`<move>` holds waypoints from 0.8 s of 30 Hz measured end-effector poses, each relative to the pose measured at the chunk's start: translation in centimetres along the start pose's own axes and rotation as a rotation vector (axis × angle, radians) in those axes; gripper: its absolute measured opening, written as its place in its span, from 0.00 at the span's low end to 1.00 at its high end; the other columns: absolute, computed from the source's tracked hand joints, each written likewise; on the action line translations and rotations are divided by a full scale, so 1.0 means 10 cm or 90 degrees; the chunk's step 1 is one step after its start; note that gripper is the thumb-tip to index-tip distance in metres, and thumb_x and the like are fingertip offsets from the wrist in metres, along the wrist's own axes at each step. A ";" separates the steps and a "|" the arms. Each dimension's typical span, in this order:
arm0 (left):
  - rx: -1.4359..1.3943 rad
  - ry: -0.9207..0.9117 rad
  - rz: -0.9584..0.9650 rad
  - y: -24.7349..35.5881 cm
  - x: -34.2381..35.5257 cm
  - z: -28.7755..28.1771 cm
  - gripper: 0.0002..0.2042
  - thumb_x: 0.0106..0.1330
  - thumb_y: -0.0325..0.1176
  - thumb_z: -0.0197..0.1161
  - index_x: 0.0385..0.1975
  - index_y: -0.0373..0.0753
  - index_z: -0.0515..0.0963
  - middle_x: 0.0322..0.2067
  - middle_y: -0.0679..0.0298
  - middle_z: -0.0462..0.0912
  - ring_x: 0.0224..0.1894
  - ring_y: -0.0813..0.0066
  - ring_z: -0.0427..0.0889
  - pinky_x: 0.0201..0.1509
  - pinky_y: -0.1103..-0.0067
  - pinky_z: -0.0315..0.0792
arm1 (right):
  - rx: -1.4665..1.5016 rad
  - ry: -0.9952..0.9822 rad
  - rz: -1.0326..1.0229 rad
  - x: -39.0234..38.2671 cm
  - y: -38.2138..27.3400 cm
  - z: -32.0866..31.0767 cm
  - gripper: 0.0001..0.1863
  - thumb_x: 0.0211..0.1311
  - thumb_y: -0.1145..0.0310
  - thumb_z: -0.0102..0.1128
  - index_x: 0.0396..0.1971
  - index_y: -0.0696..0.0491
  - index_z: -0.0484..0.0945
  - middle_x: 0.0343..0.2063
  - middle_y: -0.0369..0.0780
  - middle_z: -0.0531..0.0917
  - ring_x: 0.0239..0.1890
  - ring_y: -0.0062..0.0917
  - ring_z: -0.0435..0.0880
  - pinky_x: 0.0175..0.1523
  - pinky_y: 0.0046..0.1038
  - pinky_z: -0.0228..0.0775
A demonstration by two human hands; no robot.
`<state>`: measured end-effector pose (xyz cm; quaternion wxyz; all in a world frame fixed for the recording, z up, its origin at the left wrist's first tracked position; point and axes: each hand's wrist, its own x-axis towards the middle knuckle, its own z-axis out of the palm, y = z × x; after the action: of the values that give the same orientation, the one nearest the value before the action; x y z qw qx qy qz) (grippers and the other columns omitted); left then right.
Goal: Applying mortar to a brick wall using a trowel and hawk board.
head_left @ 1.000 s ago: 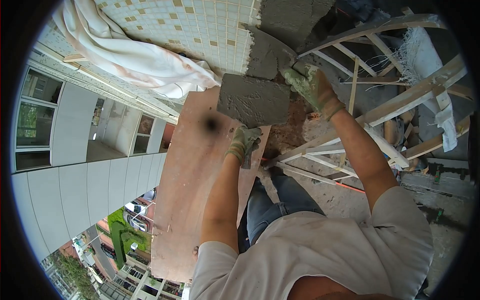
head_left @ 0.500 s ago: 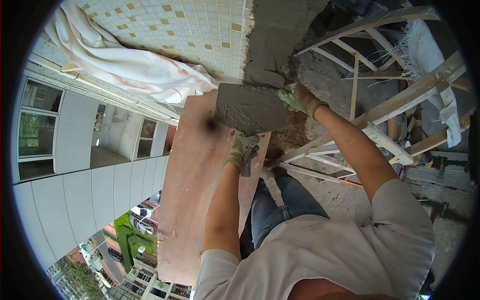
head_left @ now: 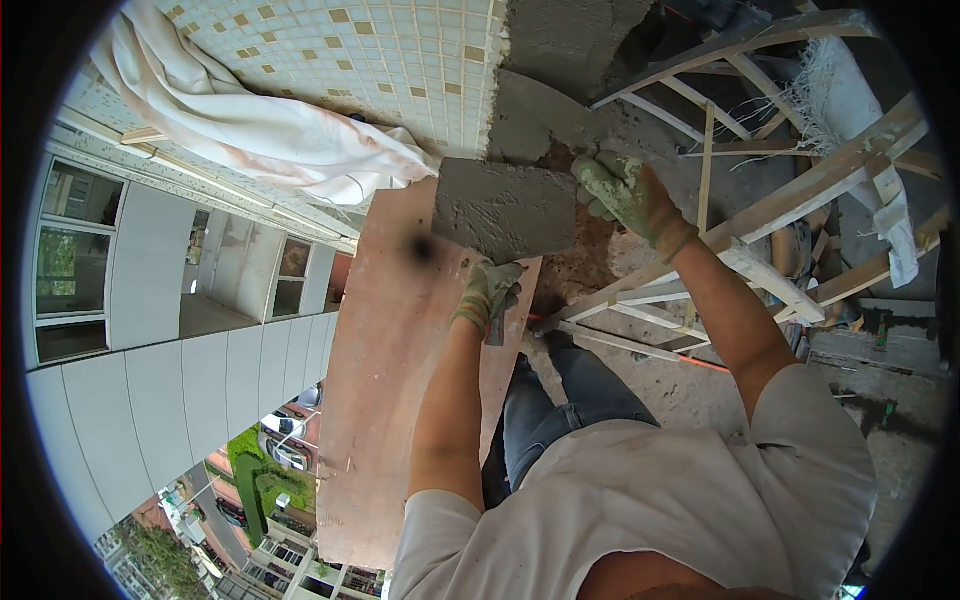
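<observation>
My gloved left hand (head_left: 489, 292) is closed on a hawk (head_left: 505, 210), a square board coated with wet grey mortar, holding it from its lower edge. Up and to the right, my gloved right hand (head_left: 625, 195) is closed on a trowel (head_left: 540, 115), its grip hidden by the fingers. The grey blade lies against a strip of rendered wall (head_left: 570, 35) beside white mosaic tiles (head_left: 400, 55). A plywood board (head_left: 385, 400) stands below and left of the hawk; a dark blurred spot in the picture hides part of it.
A white draped cloth (head_left: 270, 140) lies along the tiles' left. A wooden lattice frame (head_left: 760, 230) with a torn white sack (head_left: 860, 110) fills the right, over rough concrete floor (head_left: 640, 390). At left, beyond the plywood, are a building facade (head_left: 160, 400) and a drop to a street.
The hawk dipped, then rose slightly. My right hand moved down toward the hawk, then back up and rightward, and the trowel blade now lies higher on the render than half a second ago.
</observation>
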<state>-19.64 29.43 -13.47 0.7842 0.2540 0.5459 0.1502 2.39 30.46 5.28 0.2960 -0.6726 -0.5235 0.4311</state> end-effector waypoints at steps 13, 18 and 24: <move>0.065 -0.004 0.018 0.01 0.08 -0.01 0.12 0.56 0.32 0.66 0.39 0.38 0.78 0.24 0.65 0.76 0.21 0.73 0.76 0.20 0.75 0.72 | 0.402 -0.116 0.235 0.08 0.66 0.62 0.19 0.70 0.56 0.51 0.52 0.53 0.75 0.42 0.41 0.83 0.36 0.25 0.85 0.34 0.27 0.80; 0.025 0.001 0.014 -0.02 0.07 -0.02 0.12 0.56 0.31 0.65 0.40 0.38 0.78 0.22 0.65 0.76 0.20 0.74 0.75 0.18 0.76 0.69 | 0.491 -0.057 0.202 0.03 0.63 0.76 0.18 0.71 0.57 0.48 0.53 0.52 0.75 0.44 0.40 0.83 0.34 0.26 0.85 0.34 0.28 0.79; 0.041 0.013 -0.004 -0.01 0.10 -0.04 0.12 0.56 0.30 0.65 0.40 0.39 0.77 0.22 0.66 0.75 0.19 0.75 0.75 0.18 0.77 0.68 | 0.515 -0.068 0.157 0.05 0.74 0.78 0.19 0.72 0.56 0.48 0.51 0.53 0.76 0.42 0.40 0.84 0.32 0.25 0.84 0.34 0.27 0.79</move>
<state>-19.71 29.96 -14.40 0.7706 0.2758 0.5590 0.1327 -1.14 28.49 -4.68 0.4545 -0.5368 -0.2424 0.6682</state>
